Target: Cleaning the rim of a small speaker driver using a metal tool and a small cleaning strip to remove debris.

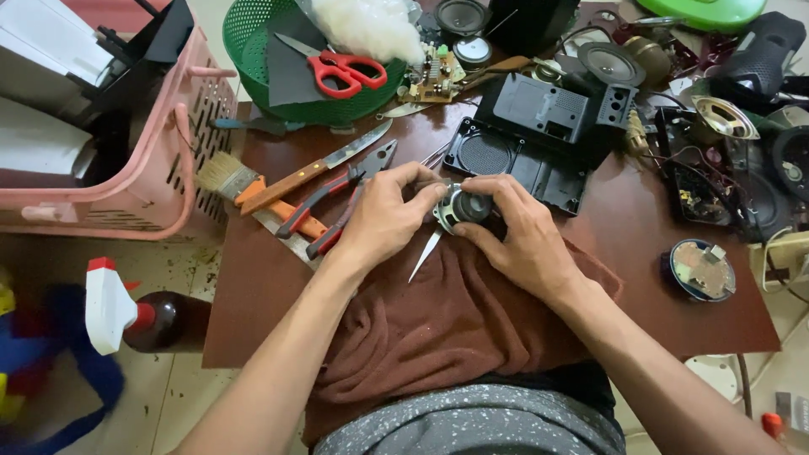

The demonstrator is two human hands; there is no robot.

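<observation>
Your left hand (383, 221) and right hand (522, 240) both close their fingers on the small round speaker (463, 207), held over the brown cloth (438, 320). Behind the speaker, its black casing (527, 135) already lies open; the speaker is out, loose parts remain scattered.

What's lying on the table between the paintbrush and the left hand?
In the head view, a wooden-handled knife and red-handled pliers lie between the paintbrush and the left hand, which holds a small speaker.

small speaker (465, 207) partly hidden under fingers, blade (426, 254) handle hidden by left hand (383, 221), green lid (704, 10) cut off at top edge
</observation>
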